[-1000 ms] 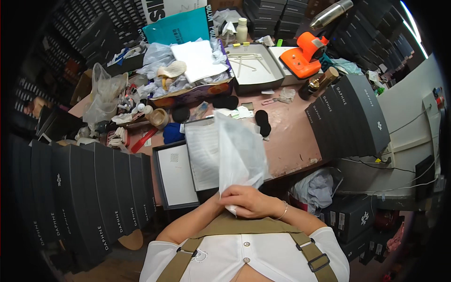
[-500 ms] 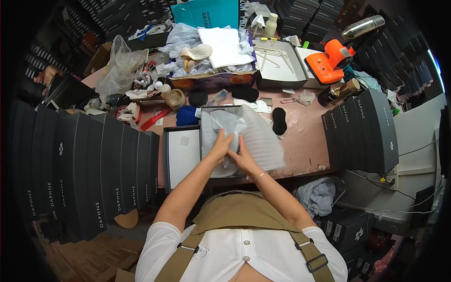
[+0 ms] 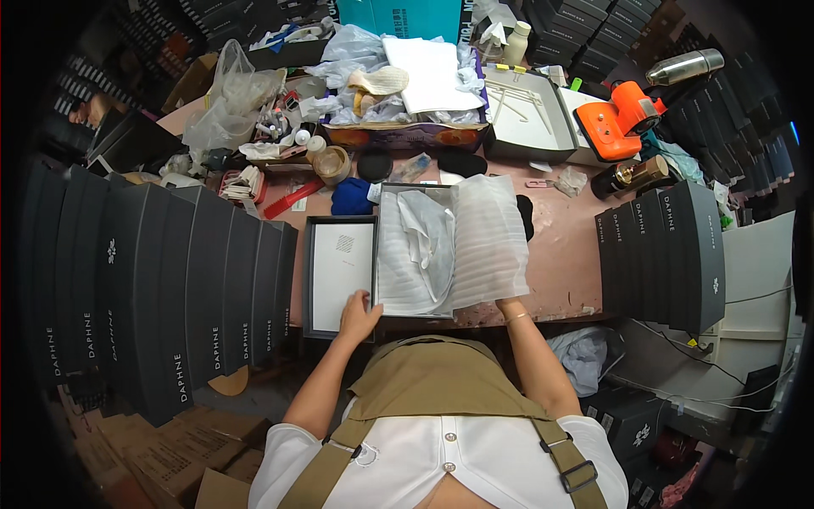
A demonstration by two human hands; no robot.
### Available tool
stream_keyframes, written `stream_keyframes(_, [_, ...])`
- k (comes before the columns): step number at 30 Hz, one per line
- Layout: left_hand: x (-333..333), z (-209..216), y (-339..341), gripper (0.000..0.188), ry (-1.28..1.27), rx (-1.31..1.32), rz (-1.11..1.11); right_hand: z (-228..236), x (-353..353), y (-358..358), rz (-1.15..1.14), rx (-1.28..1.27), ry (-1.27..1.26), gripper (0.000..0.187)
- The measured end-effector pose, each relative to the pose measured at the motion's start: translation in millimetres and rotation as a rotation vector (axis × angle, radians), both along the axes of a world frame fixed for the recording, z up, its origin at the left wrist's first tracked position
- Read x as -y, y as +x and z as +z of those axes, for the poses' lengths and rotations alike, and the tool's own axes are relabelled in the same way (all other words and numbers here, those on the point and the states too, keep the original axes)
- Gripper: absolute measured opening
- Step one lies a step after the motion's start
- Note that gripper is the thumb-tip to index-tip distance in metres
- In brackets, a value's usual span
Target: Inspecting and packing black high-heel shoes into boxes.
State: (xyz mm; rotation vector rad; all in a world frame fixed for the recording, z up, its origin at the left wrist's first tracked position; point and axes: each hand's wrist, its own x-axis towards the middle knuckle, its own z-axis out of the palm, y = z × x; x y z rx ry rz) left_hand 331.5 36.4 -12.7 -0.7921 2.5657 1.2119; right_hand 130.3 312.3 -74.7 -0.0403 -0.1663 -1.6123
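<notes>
An open dark shoe box [image 3: 417, 315] sits at the table's front edge, lined with white foam sheet. Inside lies a bundle wrapped in white tissue paper [image 3: 420, 242]; what it wraps is hidden. My left hand [image 3: 361, 317] is at the near corner where the box meets the lid beside it, thumb and fingers apart. The dark lid [image 3: 339, 276], pale inside up, lies against the box's left side. My right hand [image 3: 511, 308] has the lower right edge of the raised foam sheet [image 3: 489, 246], its fingers mostly hidden behind the sheet.
Stacks of dark shoe boxes flank me at left [image 3: 199, 297] and right [image 3: 666, 254]. Behind the open box are a blue cloth [image 3: 351, 198], black oval pads, a carton of crumpled paper [image 3: 407, 136], a shallow tray [image 3: 526, 119] and an orange device [image 3: 615, 123].
My hands have parted from the tissue bundle, leaving it in the box. The left went to the near lid corner, the right to the foam sheet, whose right flap is now raised.
</notes>
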Motion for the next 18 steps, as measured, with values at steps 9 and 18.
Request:
stream_keyframes(9, [-12,-42,45,0.053,0.114,-0.112,0.095,113,131,28,0.27,3.089,-1.125,0.08])
stream_keyframes(18, [9,81,54,0.032,-0.055,-0.458,0.135,101,106,29,0.216,3.248,-1.224,0.066])
